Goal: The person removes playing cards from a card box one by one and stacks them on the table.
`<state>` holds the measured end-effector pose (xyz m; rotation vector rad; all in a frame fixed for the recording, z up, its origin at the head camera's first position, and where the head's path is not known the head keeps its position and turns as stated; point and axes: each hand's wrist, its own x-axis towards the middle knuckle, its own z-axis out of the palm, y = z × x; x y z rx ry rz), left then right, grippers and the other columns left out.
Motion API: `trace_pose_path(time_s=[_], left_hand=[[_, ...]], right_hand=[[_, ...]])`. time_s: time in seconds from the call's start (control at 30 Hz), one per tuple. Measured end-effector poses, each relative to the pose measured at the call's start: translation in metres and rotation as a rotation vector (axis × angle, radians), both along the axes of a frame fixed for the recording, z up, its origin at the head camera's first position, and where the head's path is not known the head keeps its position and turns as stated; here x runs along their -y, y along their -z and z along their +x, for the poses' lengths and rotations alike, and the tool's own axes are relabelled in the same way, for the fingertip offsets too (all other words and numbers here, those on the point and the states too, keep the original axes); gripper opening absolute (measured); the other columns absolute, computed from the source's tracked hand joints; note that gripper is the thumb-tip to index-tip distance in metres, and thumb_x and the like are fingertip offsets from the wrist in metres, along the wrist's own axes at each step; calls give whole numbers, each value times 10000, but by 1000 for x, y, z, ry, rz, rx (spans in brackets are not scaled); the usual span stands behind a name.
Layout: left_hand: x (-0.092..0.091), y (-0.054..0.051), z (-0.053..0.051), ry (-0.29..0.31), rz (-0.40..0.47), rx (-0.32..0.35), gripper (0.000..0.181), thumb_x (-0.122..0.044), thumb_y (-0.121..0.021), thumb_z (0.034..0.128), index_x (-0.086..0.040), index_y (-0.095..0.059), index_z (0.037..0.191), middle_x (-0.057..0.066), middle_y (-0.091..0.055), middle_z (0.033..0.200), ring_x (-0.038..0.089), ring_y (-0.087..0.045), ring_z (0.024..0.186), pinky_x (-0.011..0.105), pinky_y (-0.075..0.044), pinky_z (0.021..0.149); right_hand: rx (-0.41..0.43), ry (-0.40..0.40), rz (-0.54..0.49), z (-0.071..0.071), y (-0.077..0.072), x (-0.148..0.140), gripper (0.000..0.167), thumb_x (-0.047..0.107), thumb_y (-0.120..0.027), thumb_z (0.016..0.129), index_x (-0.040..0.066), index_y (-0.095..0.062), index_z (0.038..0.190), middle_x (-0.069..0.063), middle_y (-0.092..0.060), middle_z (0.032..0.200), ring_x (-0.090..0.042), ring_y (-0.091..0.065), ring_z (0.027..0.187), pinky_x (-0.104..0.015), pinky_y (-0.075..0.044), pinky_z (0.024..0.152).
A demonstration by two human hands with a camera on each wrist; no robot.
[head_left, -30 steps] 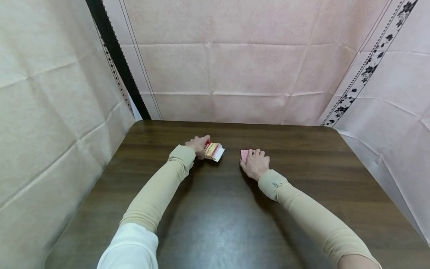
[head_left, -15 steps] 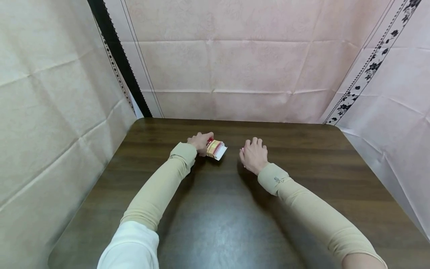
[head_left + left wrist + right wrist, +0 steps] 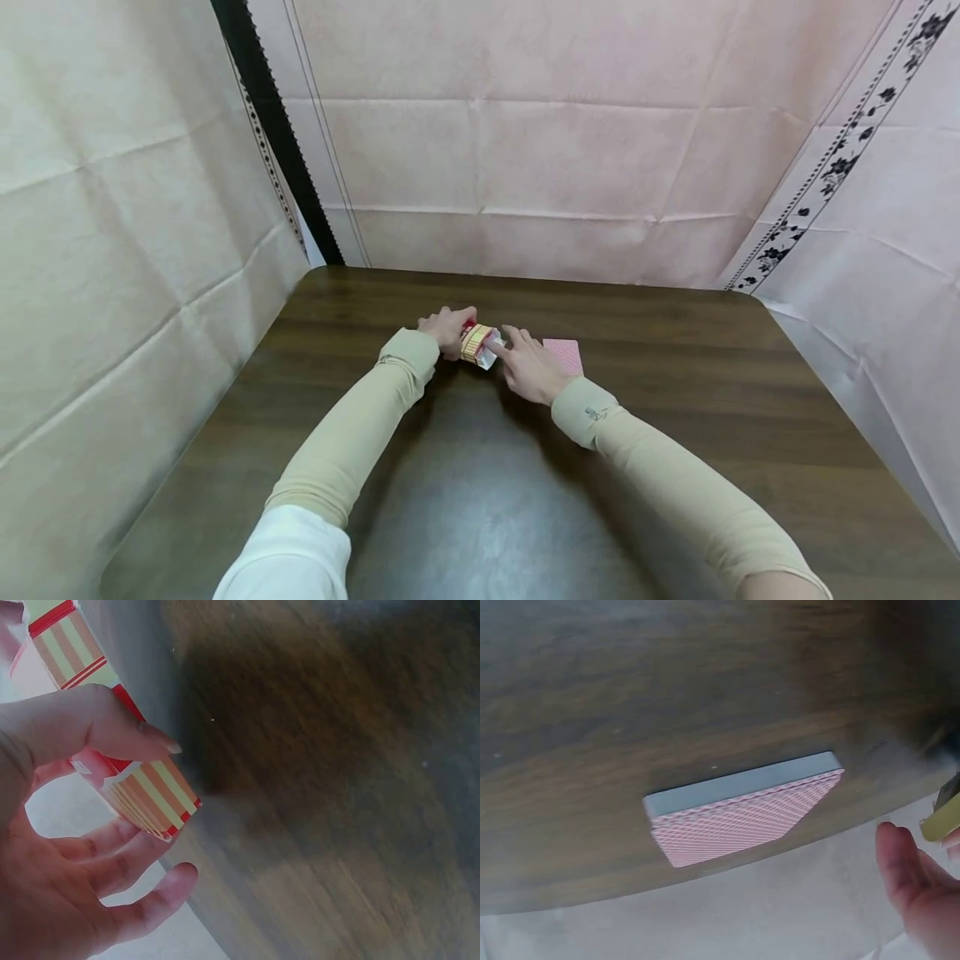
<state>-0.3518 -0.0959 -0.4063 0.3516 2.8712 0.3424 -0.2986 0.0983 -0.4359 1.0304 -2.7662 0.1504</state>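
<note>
Striped box [image 3: 476,343] is sitting in the left hand's [image 3: 447,329] grip toward the far side of the table [image 3: 675,375] in the head view, with the right hand's [image 3: 534,369] fingers extending to its white end and a pink-patterned deck [image 3: 567,353] lying just beside. Left wrist cam's showing thumb and fingers pinching the box. Right wrist cam's catching mostly the deck, so honestly I can't tell whether that hand's pinching anything.

My beige-sleeved left arm [image 3: 352,433] and beige-sleeved right arm [image 3: 682,475] stretch forward; bare left hand [image 3: 447,330] grips, thumb [image 3: 105,724] opposite fingers; bare right hand [image 3: 531,368] near it, fingers extended.
</note>
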Motion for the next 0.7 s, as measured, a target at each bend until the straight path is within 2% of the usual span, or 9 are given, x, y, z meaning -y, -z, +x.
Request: trace_pose_path(time_s=[0.17,0.33,0.5,0.6,0.7], left_hand=[[-3,-2,1,17,13,-3,601,-20,-738,717,-240,-452,1198,128,-510,1137,303,-502,973,537,-404,910],[-6,-9,1,37,22,-31,629,-20,-727,726,-235,-454,1250,152,-496,1167,316,-519,975,529,-401,908],[3,-12,4,11,28,-25,632,-10,-704,723,-224,-456,1263,169,-487,1181,333,-529,964,515,-402,887],[5,-11,5,5,28,-9,614,-13,-689,738,-220,-449,1264,174,-481,1189,334,-522,959,514,-397,891],[5,-9,4,11,19,6,596,-19,-682,753,-222,-443,1259,170,-475,1187,323,-509,953,507,-392,889]], right_hand=[[75,44,57,-5,-1,9,470,108,-540,908,171,-514,1373,-283,-215,1539,-425,-447,1262,-528,-451,982],[94,87,60,-8,-3,9,483,118,-559,898,179,-522,1375,-261,-113,1576,-402,-443,1252,-508,-457,984],[75,37,-24,-6,-5,7,502,150,-561,908,170,-495,1406,-280,-202,1556,-420,-492,1213,-513,-452,982],[37,-3,-60,-5,-4,6,482,261,-584,938,159,-501,1402,-281,-300,1522,-422,-529,1194,-515,-455,985],[-8,-28,-88,-6,-4,3,463,373,-619,926,130,-585,1319,-267,-394,1477,-398,-563,1168,-501,-463,982]])
